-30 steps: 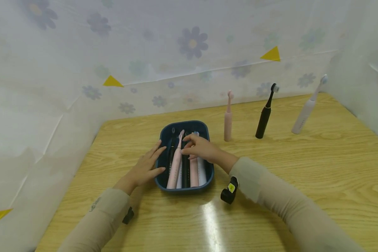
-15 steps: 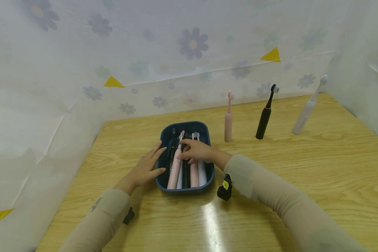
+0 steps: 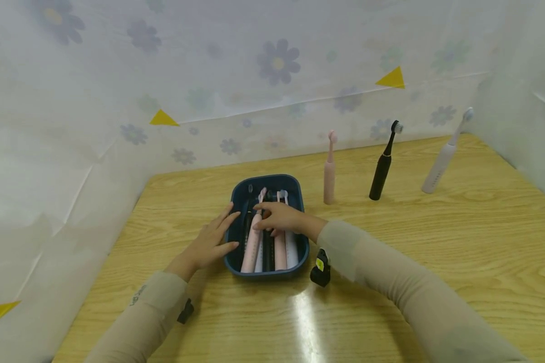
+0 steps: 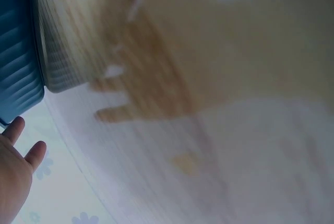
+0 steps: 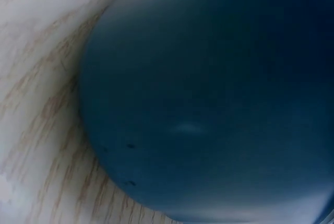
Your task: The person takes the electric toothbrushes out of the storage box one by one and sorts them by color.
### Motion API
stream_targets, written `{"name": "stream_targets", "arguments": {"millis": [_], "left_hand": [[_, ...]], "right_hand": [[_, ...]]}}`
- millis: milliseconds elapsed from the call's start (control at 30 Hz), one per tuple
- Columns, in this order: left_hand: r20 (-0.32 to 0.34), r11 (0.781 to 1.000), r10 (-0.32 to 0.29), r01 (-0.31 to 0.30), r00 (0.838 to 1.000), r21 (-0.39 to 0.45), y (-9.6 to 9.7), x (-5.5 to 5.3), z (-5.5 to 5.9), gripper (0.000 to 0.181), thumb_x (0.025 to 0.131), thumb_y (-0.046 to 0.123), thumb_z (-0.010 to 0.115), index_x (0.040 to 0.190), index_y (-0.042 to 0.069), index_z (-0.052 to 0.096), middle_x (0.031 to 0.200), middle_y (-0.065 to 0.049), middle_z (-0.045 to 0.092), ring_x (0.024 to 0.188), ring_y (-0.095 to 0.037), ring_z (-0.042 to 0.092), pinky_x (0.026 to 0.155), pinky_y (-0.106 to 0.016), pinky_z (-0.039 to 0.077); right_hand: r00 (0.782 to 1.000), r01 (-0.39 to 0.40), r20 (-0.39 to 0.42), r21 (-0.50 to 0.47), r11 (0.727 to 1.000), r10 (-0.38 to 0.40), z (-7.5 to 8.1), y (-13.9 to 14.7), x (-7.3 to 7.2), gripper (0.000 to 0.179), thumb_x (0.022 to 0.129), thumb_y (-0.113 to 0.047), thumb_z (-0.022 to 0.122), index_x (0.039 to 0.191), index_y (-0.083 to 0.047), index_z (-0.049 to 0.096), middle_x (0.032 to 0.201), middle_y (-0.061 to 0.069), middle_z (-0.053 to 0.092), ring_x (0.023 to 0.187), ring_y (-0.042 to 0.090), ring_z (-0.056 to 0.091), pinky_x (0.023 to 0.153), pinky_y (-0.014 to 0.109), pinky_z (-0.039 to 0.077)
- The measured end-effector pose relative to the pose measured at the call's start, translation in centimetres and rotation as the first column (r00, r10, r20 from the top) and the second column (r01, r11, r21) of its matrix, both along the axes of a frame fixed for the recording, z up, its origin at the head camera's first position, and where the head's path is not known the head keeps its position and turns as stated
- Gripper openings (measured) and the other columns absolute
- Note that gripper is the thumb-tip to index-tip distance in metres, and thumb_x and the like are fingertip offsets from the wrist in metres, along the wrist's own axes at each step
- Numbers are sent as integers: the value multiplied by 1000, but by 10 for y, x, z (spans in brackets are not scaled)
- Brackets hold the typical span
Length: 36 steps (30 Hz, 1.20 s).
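The blue box (image 3: pixel 265 275) sat on the desk (image 3: pixel 354 322), nearer the left edge than the right; the head view cut off the near edge. The person's left hand (image 3: pixel 209 242) had its fingers spread and touched the box's left rim, gripping nothing. In the left wrist view only part of that hand showed at the lower left, beside the box's ribbed wall, and a brownish hand-shaped patch (image 4: pixel 151 78) lay too blurred to make out.

The right hand (image 3: pixel 286 218) reached over the box's right rim, thumb and index finger bent at the upper part of the leaning pink toothbrush (image 3: pixel 252 252). The fingers hid its neck, and whether they had closed on it could not be told. Next to it the white toothbrush (image 3: pixel 259 254) showed only as a strip. A thin black toothbrush (image 3: pixel 248 224) lay by the left wall, partly covered. The wide black toothbrush (image 3: pixel 268 252), the second pink toothbrush (image 3: pixel 280 252) and the pale toothbrush (image 3: pixel 292 252) lay further right, their middles or upper parts partly behind the hand. The right wrist view was mostly dark blue box wall.

Towards the desk's far right corner, a row stood on end, well apart: a small pink toothbrush (image 3: pixel 329 181), a tall black toothbrush (image 3: pixel 380 176) and a tall white toothbrush (image 3: pixel 439 169). Both sleeves (image 3: pixel 377 257) ran out of the head view.
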<state>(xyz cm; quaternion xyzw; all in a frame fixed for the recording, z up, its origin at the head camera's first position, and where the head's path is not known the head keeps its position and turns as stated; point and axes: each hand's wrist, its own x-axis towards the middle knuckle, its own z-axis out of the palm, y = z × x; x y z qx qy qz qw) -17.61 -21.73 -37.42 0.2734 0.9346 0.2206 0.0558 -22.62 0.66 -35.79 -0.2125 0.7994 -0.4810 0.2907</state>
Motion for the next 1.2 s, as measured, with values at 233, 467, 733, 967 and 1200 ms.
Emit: {"name": "stream_targets", "arguments": {"millis": [233, 467, 733, 967, 1200], "left_hand": [[12, 1000, 2, -2, 1000, 15, -1, -1, -3, 64, 87, 32, 47, 139, 18, 14, 144, 2, -6, 126, -34, 11, 88, -64, 12], [14, 1000, 1, -1, 1000, 22, -1, -1, -4, 63, 88, 32, 46, 139, 16, 14, 144, 2, -5, 126, -34, 11, 88, -63, 12], [17, 1000, 7, -7, 1000, 15, 0, -1, -4, 63, 88, 33, 46, 139, 17, 14, 144, 5, -7, 126, -33, 10, 89, -63, 11], [8, 1000, -2, 2, 1000, 20, -1, -1, -3, 63, 88, 32, 47, 139, 16, 15, 144, 2, -5, 126, -33, 11, 89, -63, 11], [15, 1000, 0, 0, 1000, 19, -2, -1, -3, 63, 87, 31, 47, 139, 15, 15, 144, 2, -5, 126, -33, 10, 89, -63, 11]], "right_hand": [[999, -29, -29, 27, 999, 30, -2, 0, -1, 58, 82, -23, 59, 133, -12, 34, 117, 10, 45, 84, 19, 54, 61, 28, 48], [997, -48, -54, 76, 996, 53, -1, -1, 0, 54, 83, -25, 57, 132, -14, 37, 123, 9, 43, 79, 18, 55, 61, 27, 47], [995, -28, -88, 110, 994, 38, 1, -1, 1, 47, 83, -25, 58, 127, -16, 45, 123, 9, 43, 69, 18, 57, 57, 27, 47], [994, 7, -110, 60, 998, 0, -1, -1, 2, 44, 80, -21, 61, 122, -12, 49, 116, 9, 46, 72, 19, 56, 58, 27, 47], [989, 68, -126, -22, 997, -71, -3, -4, 4, 42, 77, -15, 64, 116, -7, 51, 115, 11, 49, 80, 16, 55, 62, 25, 47]]}}
